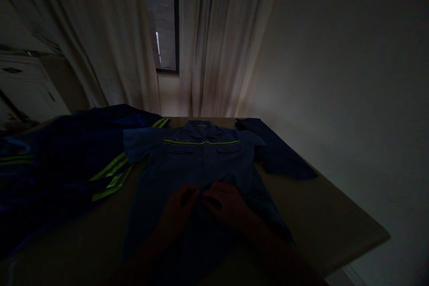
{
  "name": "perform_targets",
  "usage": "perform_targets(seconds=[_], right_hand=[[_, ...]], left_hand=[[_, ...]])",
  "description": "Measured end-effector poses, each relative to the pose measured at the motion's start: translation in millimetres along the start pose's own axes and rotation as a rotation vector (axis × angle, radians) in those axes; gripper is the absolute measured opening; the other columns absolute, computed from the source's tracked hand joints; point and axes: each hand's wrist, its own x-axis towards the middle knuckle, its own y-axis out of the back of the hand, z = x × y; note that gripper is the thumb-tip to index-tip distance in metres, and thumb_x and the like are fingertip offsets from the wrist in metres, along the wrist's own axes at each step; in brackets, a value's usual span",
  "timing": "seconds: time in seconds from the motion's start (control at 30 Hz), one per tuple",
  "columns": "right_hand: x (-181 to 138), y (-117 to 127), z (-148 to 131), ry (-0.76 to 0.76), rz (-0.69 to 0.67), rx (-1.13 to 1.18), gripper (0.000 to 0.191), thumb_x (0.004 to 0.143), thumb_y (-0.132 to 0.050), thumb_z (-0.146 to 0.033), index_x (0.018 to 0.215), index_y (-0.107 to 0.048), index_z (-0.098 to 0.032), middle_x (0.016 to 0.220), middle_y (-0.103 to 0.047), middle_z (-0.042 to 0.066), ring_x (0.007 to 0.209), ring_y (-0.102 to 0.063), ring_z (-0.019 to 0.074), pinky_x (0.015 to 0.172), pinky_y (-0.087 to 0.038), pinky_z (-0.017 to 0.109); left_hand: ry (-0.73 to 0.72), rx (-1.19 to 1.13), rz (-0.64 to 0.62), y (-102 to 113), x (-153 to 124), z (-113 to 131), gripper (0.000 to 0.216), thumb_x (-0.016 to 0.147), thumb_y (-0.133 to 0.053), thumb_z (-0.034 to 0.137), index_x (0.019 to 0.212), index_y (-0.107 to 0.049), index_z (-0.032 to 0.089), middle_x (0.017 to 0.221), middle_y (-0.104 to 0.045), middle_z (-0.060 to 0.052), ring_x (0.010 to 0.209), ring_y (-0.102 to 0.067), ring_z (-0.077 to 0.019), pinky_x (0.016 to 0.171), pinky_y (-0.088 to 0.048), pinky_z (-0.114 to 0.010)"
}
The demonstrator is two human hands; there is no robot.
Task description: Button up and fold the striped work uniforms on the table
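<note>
A dark blue short-sleeved work shirt (197, 167) lies spread face up on the table, its collar at the far end. Thin yellow-green stripes cross its chest above two flap pockets. Over the lower front, my left hand (182, 203) pinches the cloth near the centre line. My right hand (226, 201) is closed on the shirt just beside it, the fingertips of both almost touching. Dim light hides whether a button is between the fingers.
Dark blue garments with bright yellow-green stripes (70, 152) are heaped at the left. A folded dark cloth (278, 149) lies at the right of the table (335, 214). Behind are curtains (224, 40), a window (161, 18) and a pale cabinet (27, 82); a wall (345, 76) stands at the right.
</note>
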Motion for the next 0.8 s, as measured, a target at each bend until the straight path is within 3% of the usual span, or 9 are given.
perform_targets(seconds=[0.3,0.57,0.8], right_hand=[[8.0,4.7,-3.9,-0.188,-0.052,0.238,0.008,0.094,-0.068,-0.025,0.093,-0.075,-0.021,0.086,-0.072,0.001,0.079,-0.066,0.0150,0.073,-0.047,0.025],[5.3,-4.7,-3.1,-0.252,0.088,0.225,0.016,0.095,-0.069,-0.035,0.090,-0.074,-0.021,0.085,-0.072,0.002,0.077,-0.066,0.0152,0.073,-0.046,0.026],[7.0,-2.8,-3.6,-0.300,0.039,0.195,0.021,0.095,-0.068,-0.039,0.088,-0.073,-0.020,0.085,-0.073,0.001,0.077,-0.066,0.0146,0.070,-0.046,0.025]], left_hand=[[0.003,0.059,-0.026,-3.4,-5.4,2.5,0.034,0.094,-0.051,0.053,0.096,-0.068,0.024,0.092,-0.074,-0.003,0.085,-0.068,-0.0214,0.076,-0.050,-0.031],[-0.014,0.032,-0.030,-1.4,0.6,-3.9,0.032,0.093,-0.054,0.050,0.094,-0.070,0.023,0.089,-0.074,-0.002,0.083,-0.068,-0.0207,0.073,-0.049,-0.030],[-0.029,0.056,-0.041,0.3,-1.7,0.2,0.032,0.093,-0.053,0.051,0.092,-0.070,0.024,0.087,-0.074,-0.002,0.080,-0.066,-0.0199,0.071,-0.049,-0.029]])
